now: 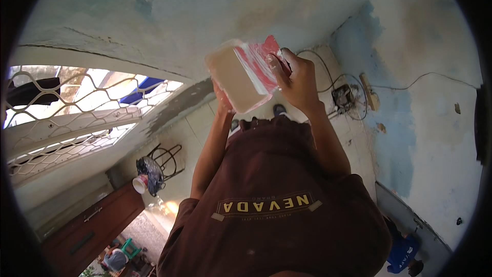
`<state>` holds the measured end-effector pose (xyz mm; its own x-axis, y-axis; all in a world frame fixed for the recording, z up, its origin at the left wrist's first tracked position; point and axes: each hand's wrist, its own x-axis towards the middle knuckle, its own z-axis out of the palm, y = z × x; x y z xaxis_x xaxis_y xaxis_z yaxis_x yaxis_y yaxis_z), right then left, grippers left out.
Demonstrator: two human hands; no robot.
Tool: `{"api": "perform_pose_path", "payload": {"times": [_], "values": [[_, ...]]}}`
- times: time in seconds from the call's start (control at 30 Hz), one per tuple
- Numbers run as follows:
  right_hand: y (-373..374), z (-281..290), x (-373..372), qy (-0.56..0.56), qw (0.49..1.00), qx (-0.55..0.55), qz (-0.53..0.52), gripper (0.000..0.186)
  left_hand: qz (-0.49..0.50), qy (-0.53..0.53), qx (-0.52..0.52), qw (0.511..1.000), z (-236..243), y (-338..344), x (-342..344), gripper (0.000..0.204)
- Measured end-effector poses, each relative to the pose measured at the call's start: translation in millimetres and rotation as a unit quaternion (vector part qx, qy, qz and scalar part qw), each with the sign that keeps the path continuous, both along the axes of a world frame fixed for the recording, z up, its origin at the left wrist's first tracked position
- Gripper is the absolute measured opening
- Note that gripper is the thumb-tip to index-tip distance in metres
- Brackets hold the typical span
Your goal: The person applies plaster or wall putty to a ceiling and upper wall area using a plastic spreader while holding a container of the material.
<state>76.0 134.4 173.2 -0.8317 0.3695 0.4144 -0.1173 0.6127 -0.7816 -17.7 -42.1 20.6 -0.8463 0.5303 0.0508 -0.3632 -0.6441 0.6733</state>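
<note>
Held up in front of me is a shallow rectangular beige tray [233, 81] with pale, smeared edges. My left hand [224, 98] grips it from its lower left side, with most of the fingers hidden behind it. My right hand [296, 78] is closed on a red putty spreader [267, 51] streaked with white paste. The spreader's pale straight edge lies across the right part of the tray. White smears also show on the right fingers.
A patchy wall [169, 15] rises ahead, and a window grille [66, 95] is at left. A stool [166, 161] with a black bag and bucket [139, 184] stands lower left. Cables run by a dark device [343, 97] at right. Another person in blue [402, 251] is lower right.
</note>
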Motion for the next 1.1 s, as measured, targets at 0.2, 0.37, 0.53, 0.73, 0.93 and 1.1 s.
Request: {"api": "perform_pose_path", "payload": {"times": [0.2, 0.37, 0.53, 0.73, 0.93, 1.1], "values": [[-5.1, -37.4, 23.9, -0.06, 0.998, -0.001, -0.024, 0.019, -0.097, -0.174, 0.104, 0.975, -9.9, 50.0, 30.1, 0.058], [11.4, -53.0, 38.4, -0.101, 0.995, 0.011, -0.021, 0.016, -0.111, -0.169, 0.117, 0.972, -6.3, 83.5, 53.3, 0.052], [36.7, -62.4, 50.3, -0.044, 0.998, 0.033, -0.022, 0.018, -0.138, -0.223, 0.175, 0.949, -4.2, 112.5, 69.0, 0.054], [85.3, -49.1, 74.2, -0.101, 0.989, -0.094, -0.052, 0.027, -0.058, -0.192, 0.066, 0.977, 12.2, 135.8, 80.9, 0.059], [112.8, -65.6, 90.4, -0.025, 0.857, -0.506, -0.097, 0.007, -0.054, -0.188, 0.082, 0.977, 3.7, 146.3, 88.3, 0.06], [130.8, -78.1, 100.6, 0.044, 0.509, -0.859, 0.044, 0.034, -0.058, -0.236, 0.061, 0.968, -13.6, 151.5, 94.4, 0.064]]}}
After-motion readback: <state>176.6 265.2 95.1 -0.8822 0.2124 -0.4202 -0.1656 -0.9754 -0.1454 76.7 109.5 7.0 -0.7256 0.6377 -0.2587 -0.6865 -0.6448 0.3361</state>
